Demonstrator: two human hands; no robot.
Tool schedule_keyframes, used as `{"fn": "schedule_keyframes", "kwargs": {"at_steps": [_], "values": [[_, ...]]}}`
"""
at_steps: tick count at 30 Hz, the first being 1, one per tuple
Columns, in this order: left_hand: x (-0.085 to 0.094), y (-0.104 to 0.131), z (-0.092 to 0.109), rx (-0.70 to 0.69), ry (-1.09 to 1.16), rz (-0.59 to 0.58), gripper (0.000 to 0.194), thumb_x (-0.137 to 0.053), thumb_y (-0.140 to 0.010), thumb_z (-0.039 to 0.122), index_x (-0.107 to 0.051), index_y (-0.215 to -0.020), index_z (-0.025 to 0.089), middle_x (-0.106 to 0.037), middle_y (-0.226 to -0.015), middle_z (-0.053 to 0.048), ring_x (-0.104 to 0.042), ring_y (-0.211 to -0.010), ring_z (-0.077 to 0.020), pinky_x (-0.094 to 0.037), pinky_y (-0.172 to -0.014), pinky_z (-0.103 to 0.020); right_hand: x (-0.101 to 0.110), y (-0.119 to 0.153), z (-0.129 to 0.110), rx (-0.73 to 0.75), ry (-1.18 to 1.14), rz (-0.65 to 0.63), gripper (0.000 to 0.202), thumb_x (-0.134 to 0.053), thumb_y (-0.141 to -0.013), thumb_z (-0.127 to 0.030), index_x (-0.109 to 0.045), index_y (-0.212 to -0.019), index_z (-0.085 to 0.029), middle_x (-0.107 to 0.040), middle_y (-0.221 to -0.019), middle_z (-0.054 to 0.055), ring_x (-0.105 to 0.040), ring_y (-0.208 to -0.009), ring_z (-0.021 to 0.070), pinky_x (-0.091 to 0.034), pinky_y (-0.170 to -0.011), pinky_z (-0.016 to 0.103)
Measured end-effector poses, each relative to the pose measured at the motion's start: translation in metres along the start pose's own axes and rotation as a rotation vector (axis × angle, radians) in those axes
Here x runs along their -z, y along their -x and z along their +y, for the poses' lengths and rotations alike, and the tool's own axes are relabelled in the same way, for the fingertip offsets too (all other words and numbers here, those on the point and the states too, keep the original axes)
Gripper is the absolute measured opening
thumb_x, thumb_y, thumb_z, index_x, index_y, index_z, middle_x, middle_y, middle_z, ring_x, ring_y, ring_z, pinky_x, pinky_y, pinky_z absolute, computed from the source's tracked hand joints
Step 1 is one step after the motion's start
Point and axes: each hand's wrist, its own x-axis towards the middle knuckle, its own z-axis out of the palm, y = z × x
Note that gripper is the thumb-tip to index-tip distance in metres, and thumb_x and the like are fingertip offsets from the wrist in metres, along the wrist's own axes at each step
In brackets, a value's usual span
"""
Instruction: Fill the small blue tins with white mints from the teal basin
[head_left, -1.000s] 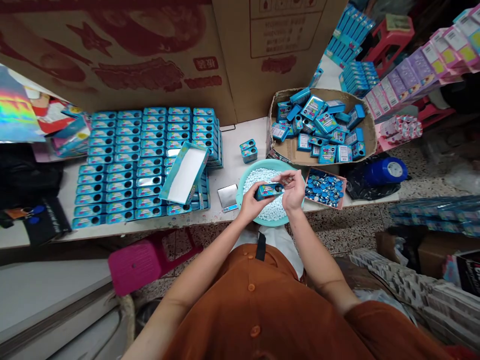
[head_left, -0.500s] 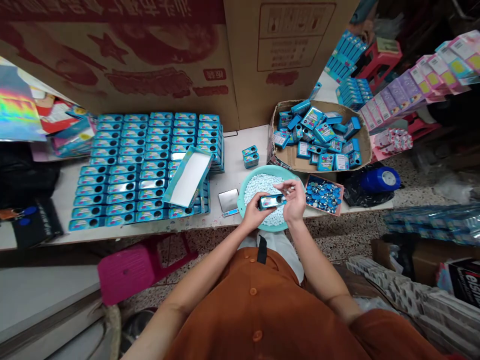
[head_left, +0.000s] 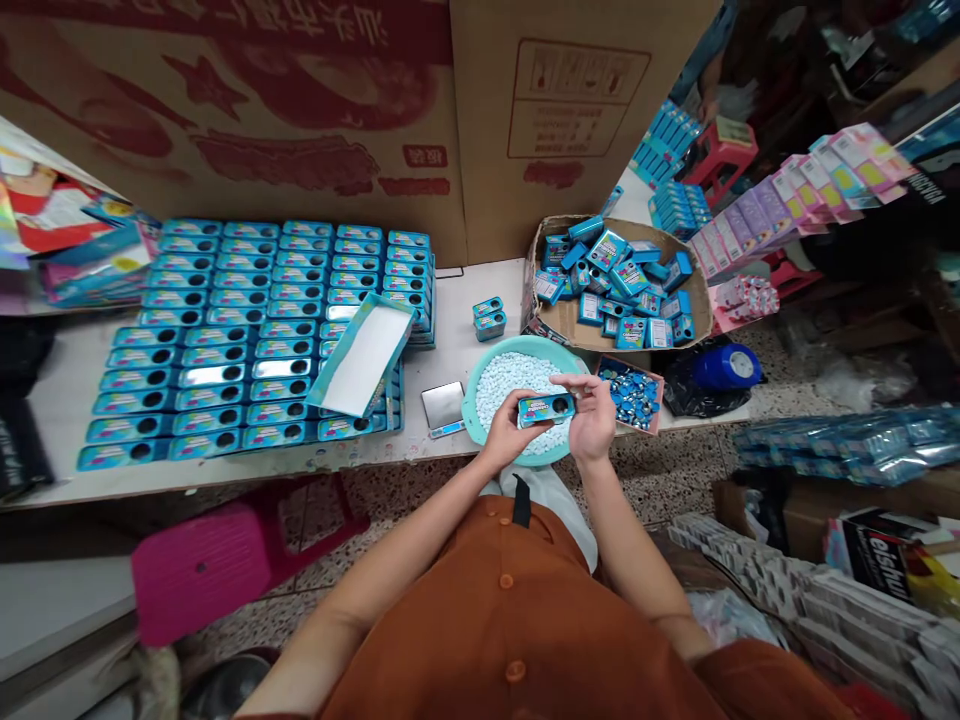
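My left hand [head_left: 506,438] grips a small blue tin [head_left: 545,409] by its left end, over a turquoise basin [head_left: 470,412]. The tin lies roughly level, and a dark round hole shows near its right end. Beside that end is my right hand [head_left: 593,428], palm turned inward and fingers stretched out; whether anything lies in the palm is hidden. Small white pellets [head_left: 511,378] fill the basin beneath both hands. Just right of the basin, a shallow box [head_left: 651,420] contains several round blue and silver pieces.
Many blue tins [head_left: 217,330] stand in rows on the left, with a tilted open tray [head_left: 361,355] on top. A small scale [head_left: 444,405] and two tins [head_left: 489,318] sit by the basin. Behind is a carton [head_left: 536,325] of loose tins. A pink stool [head_left: 202,570] stands below.
My right hand's fingers have straightened and lie alongside the tin. The tin has tilted so its printed label faces up more. The whole view has shifted slightly.
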Motion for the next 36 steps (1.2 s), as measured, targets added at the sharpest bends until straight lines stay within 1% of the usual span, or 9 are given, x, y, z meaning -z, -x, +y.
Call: {"fn": "schedule_keyframes", "kwargs": {"at_steps": [6, 12, 16, 23, 27, 29, 32, 34, 36], "values": [[0.001, 0.005, 0.014, -0.044, -0.181, 0.025, 0.039, -0.074, -0.068, 0.031, -0.057, -0.101, 0.02, -0.062, -0.101, -0.004, -0.059, -0.099, -0.0199, -0.046, -0.089, -0.033, 0.005, 0.007, 0.002, 0.023, 0.047, -0.057, 0.039, -0.039, -0.089, -0.051, -0.066, -0.089, -0.022, -0.07, -0.098, 0.005, -0.064, -0.098, 0.0219, -0.043, -0.096, 0.043], [-0.001, 0.004, 0.023, -0.085, -0.22, 0.095, 0.037, -0.073, -0.068, 0.026, -0.057, -0.101, 0.02, -0.064, -0.1, -0.003, -0.06, -0.098, -0.0194, -0.047, -0.088, -0.033, 0.006, 0.005, 0.001, 0.1, 0.209, -0.221, 0.04, -0.034, -0.093, -0.045, -0.067, -0.098, -0.023, -0.069, -0.104, 0.005, -0.054, -0.116, 0.0217, -0.036, -0.104, 0.042], [-0.006, 0.001, 0.022, -0.09, -0.222, 0.118, 0.037, -0.072, -0.068, 0.027, -0.057, -0.102, 0.02, -0.063, -0.102, -0.004, -0.06, -0.099, -0.0202, -0.047, -0.088, -0.034, 0.014, -0.003, 0.0, 0.193, 0.294, -0.306, 0.039, -0.03, -0.095, -0.04, -0.065, -0.103, -0.024, -0.067, -0.111, 0.005, -0.051, -0.12, 0.0223, -0.036, -0.105, 0.045], [-0.016, -0.001, 0.017, -0.085, -0.233, 0.169, 0.036, -0.071, -0.069, 0.026, -0.056, -0.101, 0.02, -0.063, -0.099, -0.003, -0.06, -0.096, -0.0192, -0.047, -0.087, -0.033, 0.037, -0.022, 0.005, 0.287, 0.671, -0.549, 0.038, -0.034, -0.093, -0.04, -0.067, -0.109, -0.029, -0.051, -0.135, 0.002, -0.042, -0.128, 0.0244, -0.028, -0.109, 0.048], [-0.021, -0.003, 0.011, -0.059, -0.238, 0.207, 0.036, -0.072, -0.069, 0.027, -0.057, -0.101, 0.021, -0.063, -0.101, -0.003, -0.06, -0.098, -0.0195, -0.047, -0.088, -0.034, 0.05, -0.028, 0.012, 0.247, 0.645, -0.628, 0.038, -0.036, -0.092, -0.043, -0.065, -0.114, -0.03, -0.046, -0.139, 0.001, -0.039, -0.13, 0.0244, -0.027, -0.11, 0.047], [-0.022, -0.005, 0.007, -0.043, -0.231, 0.231, 0.037, -0.072, -0.069, 0.028, -0.057, -0.101, 0.021, -0.063, -0.102, -0.004, -0.06, -0.1, -0.0201, -0.047, -0.09, -0.035, 0.058, -0.033, 0.02, 0.185, 0.565, -0.609, 0.04, -0.036, -0.092, -0.045, -0.061, -0.119, -0.03, -0.044, -0.141, 0.002, -0.038, -0.131, 0.0238, -0.029, -0.109, 0.045], [-0.023, -0.006, 0.003, -0.027, -0.191, 0.285, 0.036, -0.072, -0.07, 0.027, -0.056, -0.101, 0.021, -0.064, -0.105, -0.005, -0.06, -0.104, -0.0212, -0.046, -0.093, -0.037, 0.076, -0.048, 0.046, 0.036, 0.465, -0.457, 0.045, -0.031, -0.094, -0.046, -0.052, -0.129, -0.027, -0.047, -0.138, 0.005, -0.043, -0.127, 0.0213, -0.035, -0.106, 0.043], [-0.022, -0.005, 0.001, -0.034, -0.154, 0.307, 0.036, -0.072, -0.07, 0.026, -0.054, -0.1, 0.021, -0.064, -0.108, -0.006, -0.06, -0.108, -0.0218, -0.045, -0.096, -0.039, 0.089, -0.065, 0.072, -0.086, 0.524, -0.374, 0.045, -0.03, -0.094, -0.046, -0.052, -0.126, -0.024, -0.054, -0.13, 0.007, -0.05, -0.12, 0.0203, -0.038, -0.102, 0.041], [-0.021, -0.002, -0.002, -0.023, -0.134, 0.329, 0.037, -0.073, -0.069, 0.025, -0.053, -0.1, 0.021, -0.064, -0.11, -0.007, -0.059, -0.11, -0.022, -0.045, -0.097, -0.04, 0.101, -0.083, 0.103, -0.174, 0.72, -0.448, 0.042, -0.036, -0.092, -0.048, -0.06, -0.113, -0.022, -0.062, -0.117, 0.007, -0.054, -0.112, 0.0215, -0.04, -0.1, 0.041]]}}
